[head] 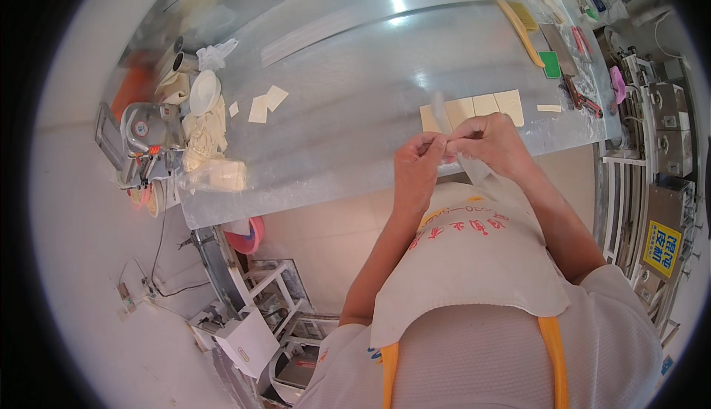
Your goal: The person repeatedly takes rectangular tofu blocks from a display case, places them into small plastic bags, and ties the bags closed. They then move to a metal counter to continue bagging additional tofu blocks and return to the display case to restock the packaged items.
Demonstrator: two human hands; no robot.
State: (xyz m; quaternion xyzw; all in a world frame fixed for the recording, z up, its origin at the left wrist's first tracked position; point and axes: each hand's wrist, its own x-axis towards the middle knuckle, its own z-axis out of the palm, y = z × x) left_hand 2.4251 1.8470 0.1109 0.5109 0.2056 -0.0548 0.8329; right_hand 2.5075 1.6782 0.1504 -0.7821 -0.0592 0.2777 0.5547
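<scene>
Both hands meet just above the near edge of the metal table, in front of my apron. My left hand [420, 159] and my right hand [489, 141] pinch a thin, translucent plastic bag or film [473, 170] between thumbs and fingers. One part of it rises beyond the hands, and another hangs down towards the apron. Just past the fingers lies a row of pale, flat dough wrappers [508, 107], side by side. The film and my hands cover part of that row. A narrow dough strip [549, 108] lies to its right.
At the table's right are a wooden-handled brush [522, 31], a green scraper [549, 64] and a cleaver [558, 48]. Loose dough pieces [258, 109] lie left. Beyond them stand a white bowl [205, 92], dough strips [205, 131], a bagged dough block [228, 175] and a tabletop machine [150, 128].
</scene>
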